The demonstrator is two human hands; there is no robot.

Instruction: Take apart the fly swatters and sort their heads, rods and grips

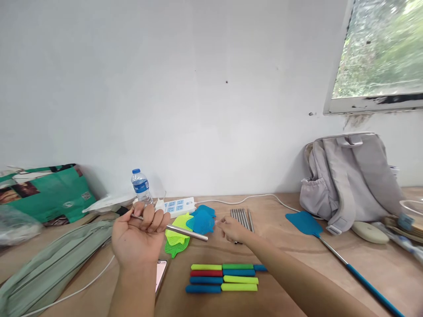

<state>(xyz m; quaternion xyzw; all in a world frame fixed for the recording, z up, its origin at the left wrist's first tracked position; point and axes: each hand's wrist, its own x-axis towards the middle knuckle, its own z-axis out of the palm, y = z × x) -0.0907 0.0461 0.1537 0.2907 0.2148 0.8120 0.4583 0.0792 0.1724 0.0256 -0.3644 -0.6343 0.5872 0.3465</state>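
My left hand (pixel 142 237) is raised with its fingers wrapped round a metal rod (pixel 189 232), which points right and slightly down. My right hand (pixel 233 230) reaches over the table, fingers loosely bent and apart, its fingertips at the right edge of the blue fly swatter heads (pixel 202 221). Whether they touch is hard to tell. Yellow-green (pixel 178 231) and green fly swatter heads (pixel 175 252) lie overlapped beside the blue ones. Several metal rods (pixel 243 216) lie side by side behind my right hand, which hides their near ends. Coloured handle sleeves (pixel 206 280) lie in rows nearer me.
A blue fly swatter (pixel 340 255) lies at the right, before a grey backpack (pixel 350 176). A power strip (pixel 180 206) and water bottle (pixel 140 185) stand near the wall. A phone (pixel 161 273), grey-green bag (pixel 59 259) and green bag (pixel 56 193) are left.
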